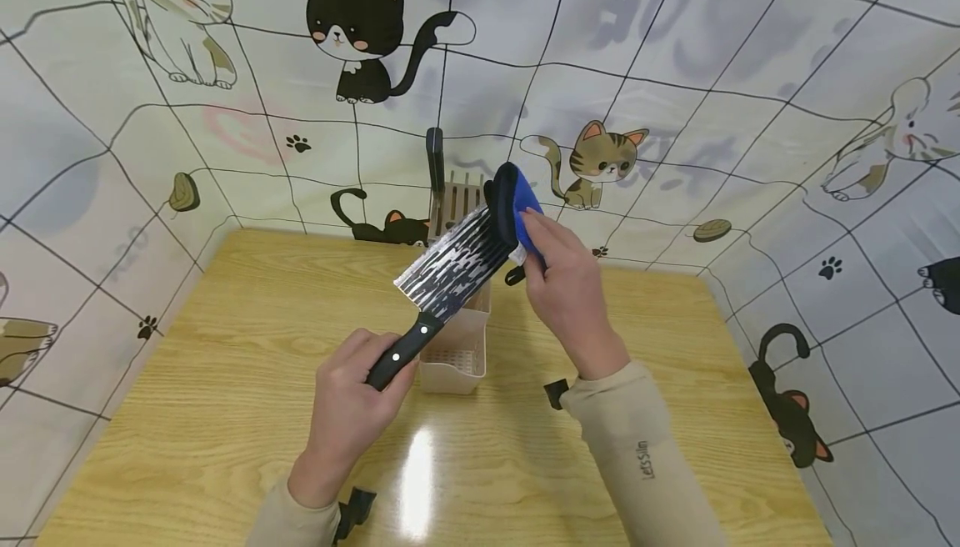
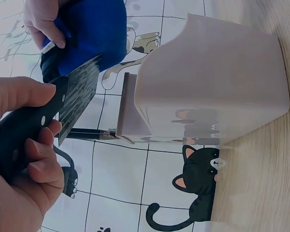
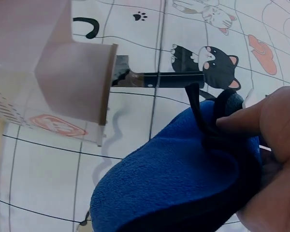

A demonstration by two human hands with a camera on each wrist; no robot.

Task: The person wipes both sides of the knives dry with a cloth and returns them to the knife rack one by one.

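Note:
My left hand grips the black riveted handle of a cleaver, whose dark-streaked blade slants up and to the right. A blue cloth with black edging is pinched between the thumb and fingers of my right hand. In the head view the cloth overlaps the blade's right edge; whether it presses on the steel I cannot tell. Beneath and behind the blade stands a pale knife holder, partly hidden by it. Another knife, black-handled, sits upright in the holder's slotted rear part.
The holder stands on a wood-grain table, with its low front compartment toward me. A cat-patterned wall covering rises close behind it and along both sides. Black straps hang by my sleeves.

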